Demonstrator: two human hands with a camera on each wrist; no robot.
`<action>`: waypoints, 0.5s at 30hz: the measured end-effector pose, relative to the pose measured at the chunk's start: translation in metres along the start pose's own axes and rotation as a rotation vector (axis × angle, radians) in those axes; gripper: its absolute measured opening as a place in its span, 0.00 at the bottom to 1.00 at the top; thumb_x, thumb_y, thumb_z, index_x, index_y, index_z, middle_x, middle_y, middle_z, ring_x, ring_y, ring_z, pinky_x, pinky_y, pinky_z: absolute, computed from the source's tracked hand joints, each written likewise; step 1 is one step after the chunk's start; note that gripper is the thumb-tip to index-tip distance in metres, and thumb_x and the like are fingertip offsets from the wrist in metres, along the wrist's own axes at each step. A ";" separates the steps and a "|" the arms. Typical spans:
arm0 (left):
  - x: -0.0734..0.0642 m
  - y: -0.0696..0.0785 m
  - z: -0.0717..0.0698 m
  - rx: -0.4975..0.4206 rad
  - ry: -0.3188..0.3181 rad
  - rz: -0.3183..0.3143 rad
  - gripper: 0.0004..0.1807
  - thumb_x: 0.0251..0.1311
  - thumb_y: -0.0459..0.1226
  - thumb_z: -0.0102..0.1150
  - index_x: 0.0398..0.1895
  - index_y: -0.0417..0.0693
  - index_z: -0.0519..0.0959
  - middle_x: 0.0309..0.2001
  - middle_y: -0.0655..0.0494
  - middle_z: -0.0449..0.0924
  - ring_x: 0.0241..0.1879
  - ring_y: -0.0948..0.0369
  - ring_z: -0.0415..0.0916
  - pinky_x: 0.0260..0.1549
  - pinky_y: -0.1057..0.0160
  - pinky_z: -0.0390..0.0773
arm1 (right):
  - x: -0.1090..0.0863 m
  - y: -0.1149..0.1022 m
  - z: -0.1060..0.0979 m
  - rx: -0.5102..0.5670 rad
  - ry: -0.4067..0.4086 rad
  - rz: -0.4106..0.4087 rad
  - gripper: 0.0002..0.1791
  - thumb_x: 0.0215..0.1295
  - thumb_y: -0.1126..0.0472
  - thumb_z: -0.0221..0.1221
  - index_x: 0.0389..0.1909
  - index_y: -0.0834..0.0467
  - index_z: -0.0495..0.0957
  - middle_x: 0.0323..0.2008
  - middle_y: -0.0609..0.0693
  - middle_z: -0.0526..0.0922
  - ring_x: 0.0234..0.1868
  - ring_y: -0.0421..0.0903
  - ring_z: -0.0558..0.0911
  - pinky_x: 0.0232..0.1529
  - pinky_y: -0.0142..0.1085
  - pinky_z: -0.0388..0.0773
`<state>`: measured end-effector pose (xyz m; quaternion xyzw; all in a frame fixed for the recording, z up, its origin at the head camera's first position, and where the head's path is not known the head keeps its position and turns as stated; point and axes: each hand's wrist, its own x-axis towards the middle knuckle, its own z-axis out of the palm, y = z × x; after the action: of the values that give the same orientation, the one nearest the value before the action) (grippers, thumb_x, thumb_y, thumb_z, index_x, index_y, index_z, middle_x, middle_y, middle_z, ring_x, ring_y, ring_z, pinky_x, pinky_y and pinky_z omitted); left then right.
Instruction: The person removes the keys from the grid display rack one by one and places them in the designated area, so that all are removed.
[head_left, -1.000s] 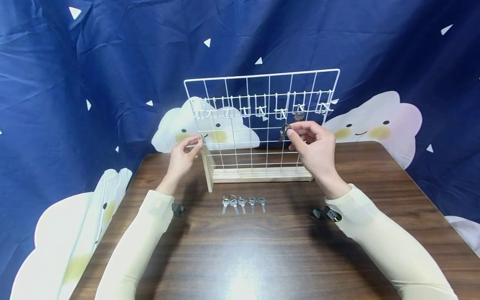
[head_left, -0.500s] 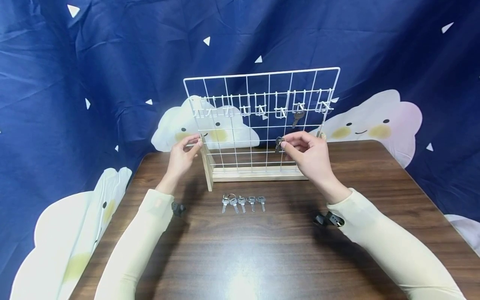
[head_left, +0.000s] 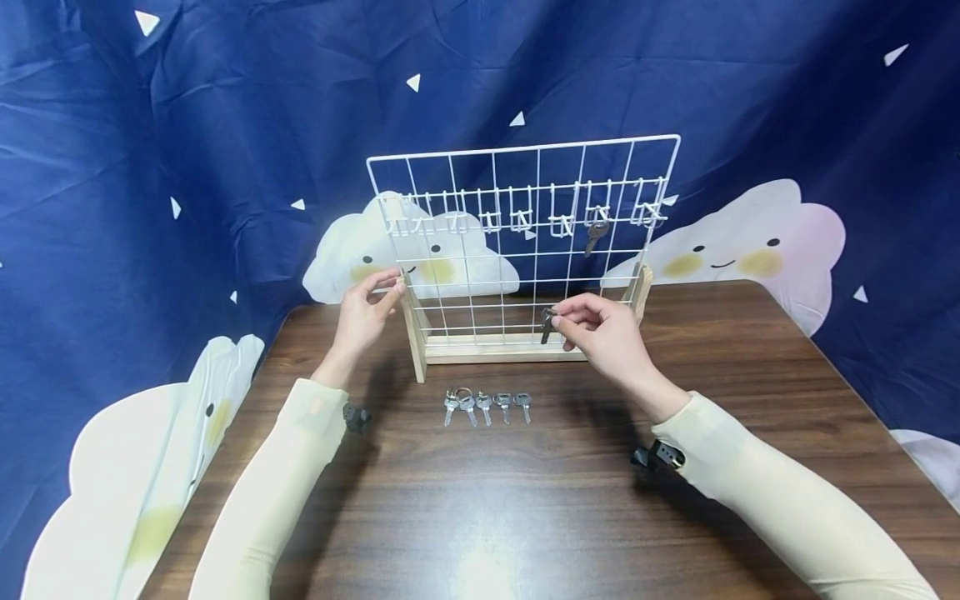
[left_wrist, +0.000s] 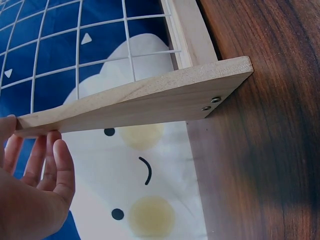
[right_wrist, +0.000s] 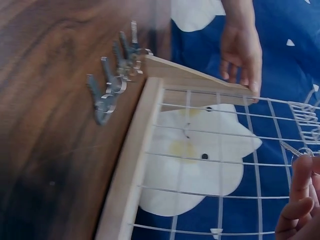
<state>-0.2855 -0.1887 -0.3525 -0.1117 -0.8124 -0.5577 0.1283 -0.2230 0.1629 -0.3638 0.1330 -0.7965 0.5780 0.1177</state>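
My left hand (head_left: 362,315) grips the upper end of the wooden side piece (left_wrist: 145,100) of a white wire grid rack (head_left: 525,152), thumb and fingers on opposite faces. In front of the lower grid, my right hand (head_left: 606,333) pinches a small key (head_left: 547,325) by its ring end, its blade pointing down. That key also shows beside the fingertips in the right wrist view, near the grid. Another key (head_left: 596,237) hangs from a hook towards the rack's right. Several silver keys (head_left: 484,407) lie in a row on the table before the rack.
White wire hooks (head_left: 521,220) line the upper grid. A wooden base bar (head_left: 510,350) joins the rack's sides on the brown wooden table (head_left: 420,508). Close behind hangs a blue curtain (head_left: 247,108) with clouds and triangles.
My right hand has moved down and slightly left with its key, from just below the hooks to the lower grid. The hanging key is now fully visible. My left hand stays put.
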 end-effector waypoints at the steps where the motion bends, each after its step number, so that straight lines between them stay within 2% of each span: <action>1: 0.000 0.000 0.000 0.000 0.000 0.000 0.21 0.67 0.35 0.61 0.61 0.35 0.76 0.57 0.33 0.80 0.51 0.38 0.82 0.33 0.78 0.83 | -0.001 0.003 0.001 -0.005 -0.008 0.010 0.09 0.63 0.64 0.66 0.41 0.65 0.83 0.23 0.41 0.86 0.19 0.41 0.82 0.19 0.25 0.77; 7: 0.000 0.000 0.000 0.005 0.002 -0.004 0.21 0.67 0.35 0.61 0.61 0.35 0.76 0.57 0.33 0.79 0.51 0.38 0.82 0.33 0.78 0.83 | -0.005 0.016 0.005 -0.001 -0.058 0.072 0.10 0.63 0.65 0.65 0.42 0.66 0.82 0.32 0.62 0.88 0.20 0.44 0.83 0.22 0.29 0.81; 15: 0.000 0.002 0.000 0.003 -0.002 -0.028 0.21 0.68 0.35 0.61 0.62 0.36 0.76 0.58 0.34 0.79 0.53 0.40 0.82 0.34 0.77 0.83 | -0.009 0.036 0.008 -0.036 -0.084 0.102 0.09 0.63 0.65 0.66 0.41 0.65 0.83 0.34 0.65 0.88 0.20 0.44 0.85 0.23 0.32 0.84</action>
<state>-0.2845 -0.1879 -0.3510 -0.1009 -0.8148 -0.5582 0.1199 -0.2276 0.1666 -0.4010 0.1143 -0.8168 0.5626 0.0568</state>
